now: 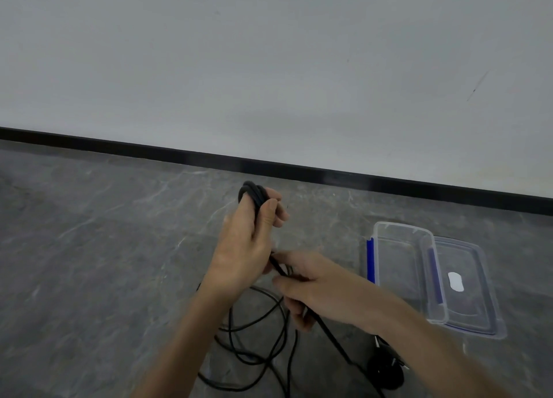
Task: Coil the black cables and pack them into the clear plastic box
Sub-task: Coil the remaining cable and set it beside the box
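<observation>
Gripping black cable (253, 192) coil in left hand (242, 248) | right hand (314, 290) pinches its strand just below

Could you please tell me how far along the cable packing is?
Done: the clear plastic box sits open and empty. In hand: the left hand grips a few black cable loops; the right hand holds the strand. Left: loose cable on the floor, then packing.
</observation>
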